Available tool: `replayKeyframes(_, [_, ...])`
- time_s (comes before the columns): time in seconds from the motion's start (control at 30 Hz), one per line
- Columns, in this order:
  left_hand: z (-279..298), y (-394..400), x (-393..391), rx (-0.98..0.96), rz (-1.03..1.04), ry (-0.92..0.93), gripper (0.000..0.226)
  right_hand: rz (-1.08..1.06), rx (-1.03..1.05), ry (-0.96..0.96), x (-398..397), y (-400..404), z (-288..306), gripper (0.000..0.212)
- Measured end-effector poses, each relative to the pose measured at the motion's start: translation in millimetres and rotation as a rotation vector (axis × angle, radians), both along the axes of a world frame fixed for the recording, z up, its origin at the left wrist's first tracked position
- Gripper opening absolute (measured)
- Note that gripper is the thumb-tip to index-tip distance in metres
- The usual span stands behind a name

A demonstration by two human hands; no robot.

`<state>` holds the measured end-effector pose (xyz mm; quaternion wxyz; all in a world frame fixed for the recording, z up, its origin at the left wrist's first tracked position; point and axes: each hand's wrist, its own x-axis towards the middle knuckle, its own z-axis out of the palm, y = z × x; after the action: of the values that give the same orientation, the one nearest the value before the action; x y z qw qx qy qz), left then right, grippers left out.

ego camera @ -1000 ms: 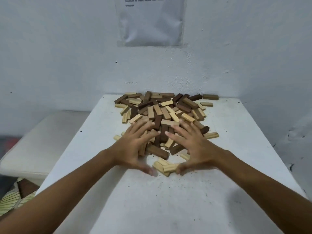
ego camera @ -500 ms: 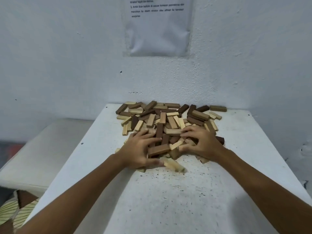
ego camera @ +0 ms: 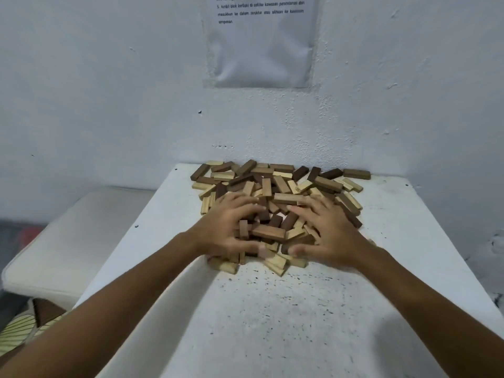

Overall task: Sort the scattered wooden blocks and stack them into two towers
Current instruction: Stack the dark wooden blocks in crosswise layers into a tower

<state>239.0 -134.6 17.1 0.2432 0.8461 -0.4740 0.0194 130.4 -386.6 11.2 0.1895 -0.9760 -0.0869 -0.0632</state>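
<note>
Both forearms reach in from the near edge over a bare, speckled stretch of the white desk [ego camera: 272, 323]. That front part looks like the free room where two towers could go; nothing stacked there yet.

Next out, the near edge of the block pile [ego camera: 272, 203]: a few pale blocks [ego camera: 275, 264] lie loose, spilled toward the person. Just behind, the left hand [ego camera: 226, 230] and right hand [ego camera: 330, 236] sit on either side of the pile's front, palms down. Fingers are spread and only lightly bent over the blocks, thumbs turned in toward each other. Neither grips a single block as far as I can tell; both look open, resting on and bracketing the wood. Left hand is motion-blurred, so exact finger contact is unclear. Likely reason for this hold: cupping a batch between the hands to rake or spread it, not to pick.

Between the hands a brown block [ego camera: 268, 232] lies flat on top, with dark ones tilted behind it.

Farther back, the rest of the pile is a mixed jumble of pale, mid-brown and dark pieces, flat and overlapping, running up to the wall [ego camera: 109, 105]. One brown block [ego camera: 356, 174] lies apart at the far right, close to the wall.

Sorting looks barely begun: colours are fully mixed. Risk: a wide sweep could push blocks off the desk's side.

On the wall above, a printed sheet [ego camera: 261, 45] in a plastic sleeve. Left of the desk, lower, a pale cushion [ego camera: 68, 241].
</note>
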Motion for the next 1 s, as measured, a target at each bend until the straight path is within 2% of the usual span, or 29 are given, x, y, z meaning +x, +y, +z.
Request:
replayKeyframes(0.07, [-15.3, 36.6, -6.5, 0.113, -0.04, -0.067, 0.103, 0.022, -0.285, 0.095, -19.1, -14.5, -12.6, 0.112])
replayKeyframes(0.17, [-38.9, 56.6, -6.5, 0.209, 0.035, -0.049, 0.115, -0.038, -0.392, 0.129, -12.5, -29.8, -31.9, 0.11])
replayKeyframes(0.27, [-47.0, 37.5, -2.0, 0.202, 0.12, -0.104, 0.111, -0.08, -0.321, -0.004, 4.3, -27.2, -37.9, 0.098])
replayKeyframes(0.37, [-47.8, 26.1, 1.1, 0.162, 0.107, -0.151, 0.106, -0.026, -0.162, -0.125, 11.7, -32.5, -39.3, 0.085])
replayKeyframes(0.47, [-41.1, 19.9, 5.9, -0.005, 0.187, -0.032, 0.078, -0.049, 0.03, -0.168, 19.9, -38.3, -34.8, 0.067])
replayKeyframes(0.6, [-30.2, -10.5, 23.7, -0.049, 0.34, -0.079, 0.057, -0.141, 0.099, -0.27, 48.4, -33.4, -31.0, 0.038])
replayKeyframes(0.7, [-27.8, -32.8, 39.8, -0.078, 0.417, -0.04, 0.032, -0.217, 0.072, -0.206, 72.1, -30.9, -25.1, 0.045])
replayKeyframes(0.8, [-20.8, -46.8, 43.0, -0.103, 0.513, -0.078, 0.028, -0.346, 0.105, -0.109, 86.0, -30.0, -12.7, 0.057])
replayKeyframes(0.87, [-19.0, -47.7, 34.8, -0.151, 0.495, -0.121, 0.023, -0.418, 0.159, -0.144, 81.9, -26.4, -6.4, 0.063])
replayKeyframes(0.93, [-22.2, -41.7, 21.3, -0.18, 0.346, -0.108, 0.036, -0.391, 0.144, -0.194, 64.0, -19.8, -7.7, 0.064])
replayKeyframes(1.0, [-27.6, -36.1, 8.2, -0.123, 0.203, -0.043, 0.054, -0.329, 0.062, -0.131, 40.9, -12.2, -16.4, 0.059])
